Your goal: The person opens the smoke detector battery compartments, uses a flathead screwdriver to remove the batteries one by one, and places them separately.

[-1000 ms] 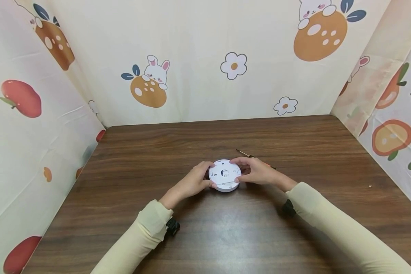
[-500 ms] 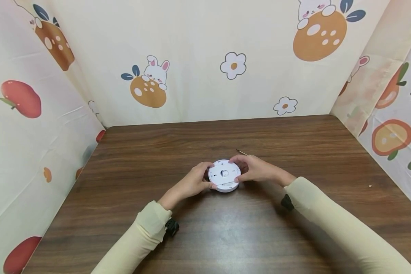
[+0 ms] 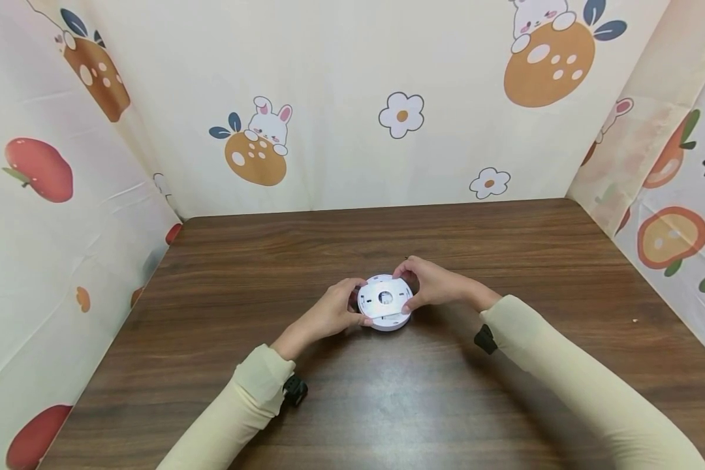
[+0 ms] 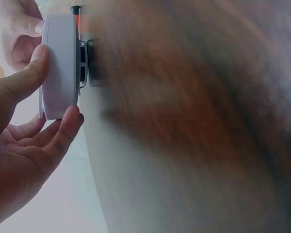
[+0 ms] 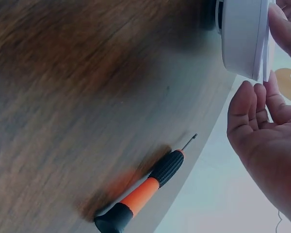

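Note:
A round white smoke detector (image 3: 390,325) lies face down near the middle of the table, its vented side lowest in the left wrist view. On its upturned back sits a thin white mounting plate (image 3: 396,292) with slots and a round centre hole. My left hand (image 3: 328,313) grips the detector's left side, thumb at the front and fingers behind. At the right, my right hand (image 3: 443,286) pinches the plate's edge between thumb and forefinger; its other fingers hang off the detector's side in the right wrist view.
An orange and black screwdriver (image 5: 143,193) lies on the wooden table (image 3: 258,261) beyond the right hand, mostly hidden from the head view. Printed curtains (image 3: 341,130) stand behind the table and along both sides. A tiny pale speck (image 3: 635,320) is on the right.
My right hand has turned and shifted slightly left and away from me, now covering most of the screwdriver. The right forearm has swung left. My left hand keeps its hold.

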Available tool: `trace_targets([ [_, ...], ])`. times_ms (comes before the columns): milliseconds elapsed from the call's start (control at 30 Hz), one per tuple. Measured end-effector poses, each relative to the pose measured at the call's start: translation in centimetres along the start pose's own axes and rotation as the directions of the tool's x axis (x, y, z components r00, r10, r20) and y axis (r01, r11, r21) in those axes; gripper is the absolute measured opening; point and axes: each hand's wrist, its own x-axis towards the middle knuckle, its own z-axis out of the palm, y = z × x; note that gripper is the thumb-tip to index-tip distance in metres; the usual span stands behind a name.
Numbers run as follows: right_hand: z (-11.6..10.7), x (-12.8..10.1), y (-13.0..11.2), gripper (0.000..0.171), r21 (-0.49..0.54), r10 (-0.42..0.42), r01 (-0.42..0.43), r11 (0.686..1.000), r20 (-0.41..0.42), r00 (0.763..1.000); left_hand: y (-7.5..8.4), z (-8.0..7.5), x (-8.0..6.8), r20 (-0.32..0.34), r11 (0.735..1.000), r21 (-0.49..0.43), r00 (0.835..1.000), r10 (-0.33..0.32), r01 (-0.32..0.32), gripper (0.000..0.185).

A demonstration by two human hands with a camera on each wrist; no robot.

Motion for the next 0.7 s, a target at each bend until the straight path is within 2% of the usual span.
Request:
trace_targets([
  [233, -0.09, 0.15, -0.03, 0.043, 0.091, 0.059, -0.057, 0.994, -0.019, 0.998, -0.04, -0.07, 0.08, -0.003, 1.000, -0.008, 1.000, -0.014, 0.014, 0.066],
  [433, -0.30, 0.21, -0.07, 0.028, 0.163, 0.067, -0.061, 0.985, -0.032, 0.997, -0.11, -0.06, 0.09, -0.010, 1.000, -0.009, 1.000, -0.001, 0.000, 0.066],
  [700, -0.64, 0.32, 0.12, 0.016, 0.293, 0.133, -0.122, 0.948, -0.021, 0.991, 0.02, -0.06, 0.10, -0.006, 1.000, -0.010, 1.000, -0.016, 0.016, 0.066],
])
